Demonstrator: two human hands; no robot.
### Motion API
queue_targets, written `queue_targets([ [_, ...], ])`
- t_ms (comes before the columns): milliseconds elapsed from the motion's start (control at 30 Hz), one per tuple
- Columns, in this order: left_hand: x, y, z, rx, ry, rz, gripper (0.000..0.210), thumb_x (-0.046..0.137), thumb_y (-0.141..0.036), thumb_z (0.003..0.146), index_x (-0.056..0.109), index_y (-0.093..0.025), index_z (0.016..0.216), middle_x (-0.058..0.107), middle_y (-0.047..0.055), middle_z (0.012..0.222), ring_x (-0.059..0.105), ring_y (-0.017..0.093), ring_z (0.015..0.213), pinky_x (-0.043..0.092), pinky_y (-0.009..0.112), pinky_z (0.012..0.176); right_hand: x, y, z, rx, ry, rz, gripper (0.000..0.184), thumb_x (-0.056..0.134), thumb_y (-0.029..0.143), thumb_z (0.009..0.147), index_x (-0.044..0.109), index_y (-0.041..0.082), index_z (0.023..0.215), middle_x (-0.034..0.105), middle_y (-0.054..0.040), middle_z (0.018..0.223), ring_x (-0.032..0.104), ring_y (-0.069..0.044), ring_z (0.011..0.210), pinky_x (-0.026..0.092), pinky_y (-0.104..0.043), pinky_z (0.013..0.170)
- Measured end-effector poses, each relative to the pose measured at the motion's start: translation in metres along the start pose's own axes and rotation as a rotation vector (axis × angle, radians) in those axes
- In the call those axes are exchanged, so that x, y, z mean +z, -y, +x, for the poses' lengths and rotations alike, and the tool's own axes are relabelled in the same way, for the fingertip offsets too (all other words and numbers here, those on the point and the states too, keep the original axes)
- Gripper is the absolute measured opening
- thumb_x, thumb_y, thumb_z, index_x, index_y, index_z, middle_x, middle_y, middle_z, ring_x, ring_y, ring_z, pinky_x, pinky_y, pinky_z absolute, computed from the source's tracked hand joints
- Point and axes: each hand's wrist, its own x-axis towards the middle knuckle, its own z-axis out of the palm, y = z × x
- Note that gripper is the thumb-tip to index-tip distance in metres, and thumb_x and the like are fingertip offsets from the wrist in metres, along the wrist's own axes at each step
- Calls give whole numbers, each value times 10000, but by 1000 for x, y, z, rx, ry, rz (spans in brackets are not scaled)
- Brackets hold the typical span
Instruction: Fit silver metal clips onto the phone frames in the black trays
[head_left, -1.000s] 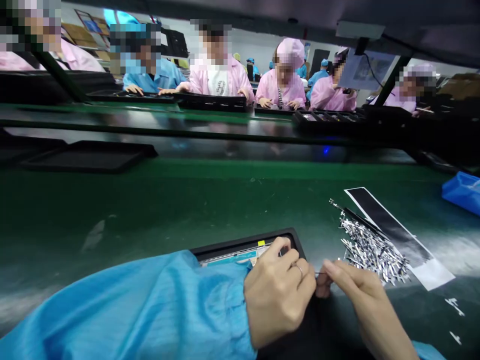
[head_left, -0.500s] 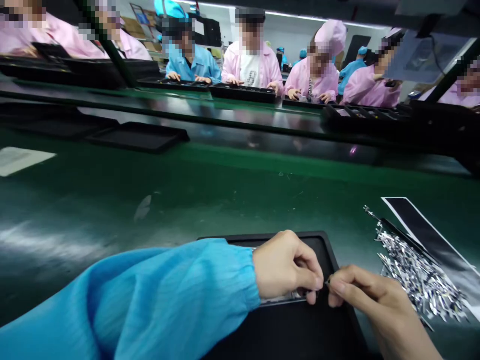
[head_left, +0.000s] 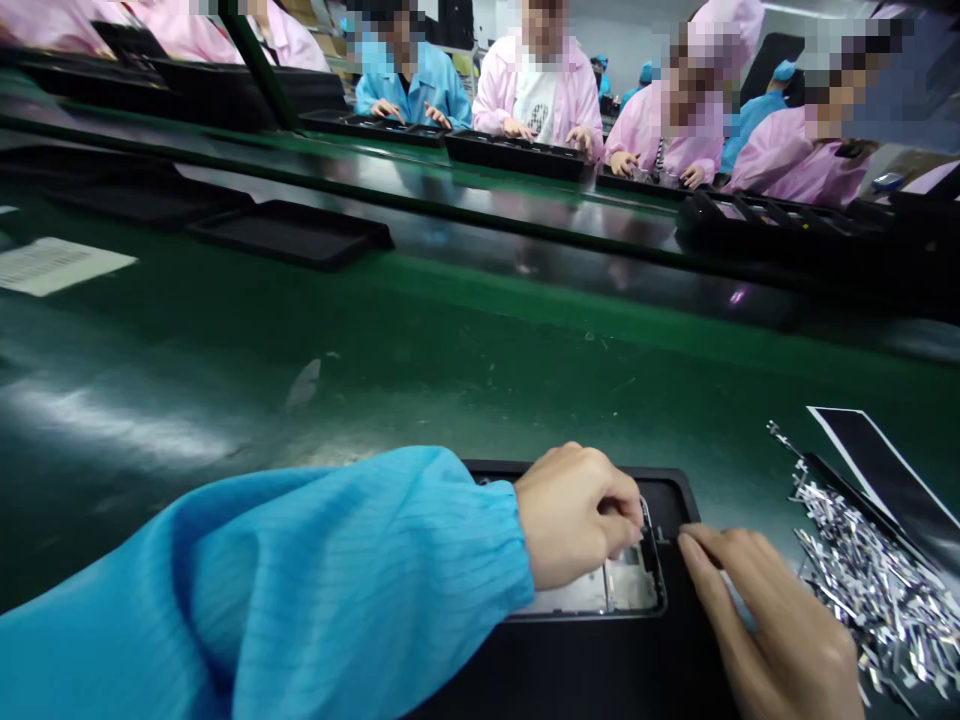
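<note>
A phone-like metal frame with a dark rim and silvery inside lies in a black tray. My left hand, in a blue sleeve, reaches over the frame, hiding much of it. Its fingers are bent and pinched at the frame's right part; whatever they hold is hidden. My right hand is at the tray's right edge with fingers stretched forward, a gap between thumb and index finger, and nothing visible in it. A tiny thin piece shows beside the frame's right end, between the two hands.
Right of my right hand lies a heap of small shiny metal strips, beside a black sheet with white edges. Black trays and a paper lie at left. Across the line, several co-workers work at trays.
My right hand's pinch on a tiny part has loosened and its fingers have straightened. My left hand has shifted slightly, uncovering the frame's right end. The camera view has tilted downward.
</note>
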Motion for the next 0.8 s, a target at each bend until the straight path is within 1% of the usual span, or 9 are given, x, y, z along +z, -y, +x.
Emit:
queue_targets([
  [33, -2, 1, 0, 25, -47, 86, 132, 523, -82, 668, 610, -160, 606, 559, -43, 553, 484, 83, 543, 332, 188, 525, 4, -1, -2, -81, -50, -110, 171, 455, 160, 765, 485, 158, 934, 543, -46, 789, 495, -147, 731, 396, -283, 706],
  [100, -3, 4, 0, 81, -119, 259, 124, 536, -104, 681, 611, -175, 613, 565, -42, 616, 474, 96, 587, 316, 218, 558, 11, -3, -4, -189, -83, -247, 230, 475, 130, 750, 463, 126, 980, 540, -70, 801, 483, -162, 753, 383, -339, 754],
  [200, -1, 10, 2, 139, -132, 453, 123, 536, -119, 692, 593, -174, 598, 544, -35, 616, 444, 108, 607, 291, 253, 590, 19, -4, -6, -297, -71, -323, 207, 473, 92, 741, 485, 81, 948, 538, -83, 785, 487, -163, 755, 396, -372, 758],
  [267, 1, 13, 5, 157, -115, 515, 119, 527, -117, 691, 581, -166, 597, 539, -31, 605, 431, 113, 615, 287, 266, 611, 22, -4, -6, -354, -35, -363, 183, 459, 75, 738, 506, 65, 914, 547, -91, 807, 496, -170, 772, 398, -379, 763],
  [333, 3, 16, 9, 162, -97, 546, 123, 513, -109, 685, 565, -155, 583, 536, -25, 595, 417, 115, 614, 284, 277, 625, 23, -5, -7, -387, 6, -402, 185, 441, 70, 737, 520, 68, 904, 557, -94, 851, 503, -180, 793, 391, -383, 776],
  [400, 3, 18, 13, 163, -87, 560, 126, 498, -106, 679, 553, -150, 576, 528, -20, 589, 401, 117, 604, 277, 287, 623, 22, -7, -8, -400, 17, -430, 200, 420, 73, 740, 528, 75, 908, 561, -96, 888, 507, -188, 810, 385, -383, 783],
  [600, 5, 26, 18, 212, -204, 552, 150, 462, -123, 691, 535, -139, 561, 505, -3, 589, 361, 119, 580, 253, 296, 595, 22, -7, -7, -381, 37, -454, 207, 430, 83, 731, 536, 72, 908, 560, -110, 953, 512, -216, 851, 387, -389, 782],
  [700, 7, 29, 19, 233, -219, 526, 156, 466, -119, 683, 528, -139, 541, 497, -6, 566, 349, 116, 569, 243, 295, 588, 22, -7, -6, -386, 47, -453, 222, 406, 81, 737, 532, 74, 920, 555, -108, 981, 513, -220, 866, 387, -390, 779],
  [800, 9, 29, 20, 235, -210, 506, 152, 470, -107, 672, 527, -141, 535, 493, -10, 553, 342, 113, 560, 237, 295, 587, 21, -7, -5, -400, 51, -456, 229, 384, 81, 743, 532, 80, 917, 554, -102, 995, 510, -224, 885, 387, -389, 777],
])
